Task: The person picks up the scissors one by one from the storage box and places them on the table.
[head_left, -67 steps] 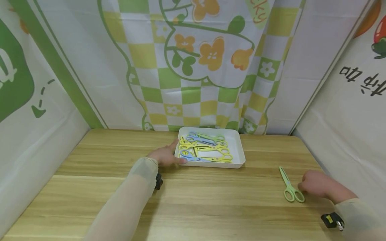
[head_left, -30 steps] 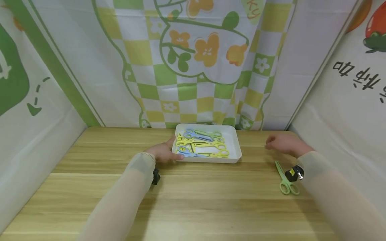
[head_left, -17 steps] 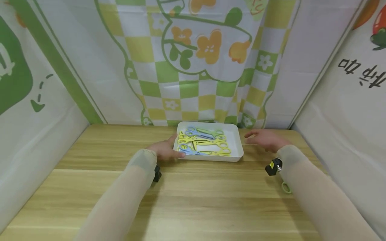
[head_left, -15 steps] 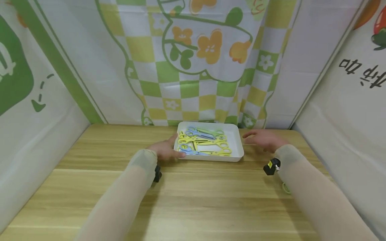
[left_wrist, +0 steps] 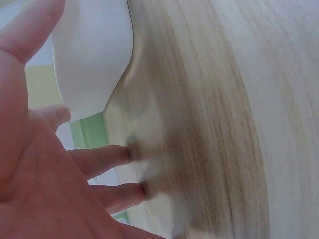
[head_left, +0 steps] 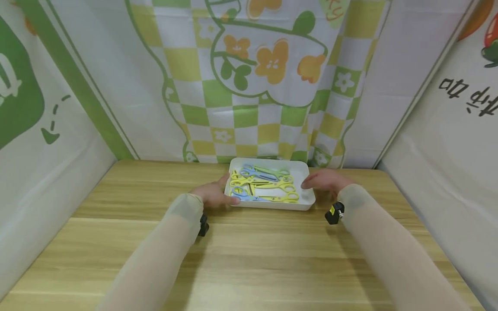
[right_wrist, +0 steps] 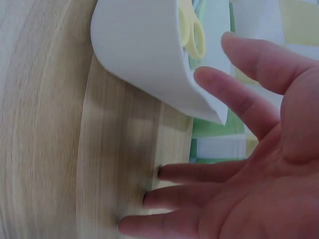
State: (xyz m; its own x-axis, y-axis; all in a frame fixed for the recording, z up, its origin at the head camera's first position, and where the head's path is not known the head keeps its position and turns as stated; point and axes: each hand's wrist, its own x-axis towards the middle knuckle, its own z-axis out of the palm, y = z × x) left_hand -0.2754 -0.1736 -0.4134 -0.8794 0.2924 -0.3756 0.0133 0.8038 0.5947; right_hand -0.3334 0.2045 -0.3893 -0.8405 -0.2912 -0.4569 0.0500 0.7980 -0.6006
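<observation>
A white tray (head_left: 268, 205) stands at the back of the table, holding several yellow scissors (head_left: 278, 184), blue scissors (head_left: 258, 173) and green scissors (head_left: 283, 172). My left hand (head_left: 212, 194) is at its left end, thumb by the front corner; the left wrist view shows the index fingertip at the tray's rim and the other fingers spread beside the wall. At the right end, my right hand (head_left: 327, 180) reaches over the rim with thumb and index finger. Its other fingers spread out beyond the tray wall (right_wrist: 139, 45), holding nothing. A yellow scissors handle (right_wrist: 198, 42) shows inside.
The wooden table (head_left: 253, 259) extends toward me and to both sides. A checkered cloth (head_left: 243, 114) hangs right behind the tray. White printed walls enclose the left and right sides. Black wrist cameras (head_left: 334, 213) sit under the wrists.
My right hand has gone from beside the loose green scissors to the tray's right end. Those scissors have dropped out of sight behind the right forearm. The left hand stays at the tray.
</observation>
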